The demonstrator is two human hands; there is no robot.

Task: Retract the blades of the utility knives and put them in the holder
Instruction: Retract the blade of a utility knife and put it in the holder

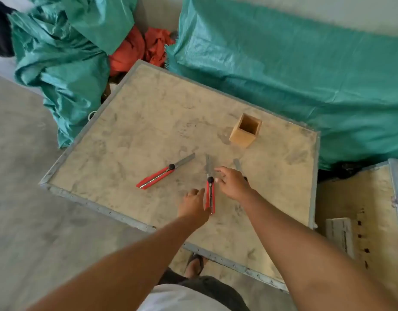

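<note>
Dusty plywood surface (148,122): the light, rigid middle knife (210,194), blade exposed, is best gripped by its red handle, where the left hand (194,204) is curled alongside, the right hand (232,184) spread near the slider.

I am seeing no readable text, label, brand or number on anything in front of my hands here.

Green tarps (283,70) and orange cloth (135,50) lie behind the plywood crate (148,113).
</note>
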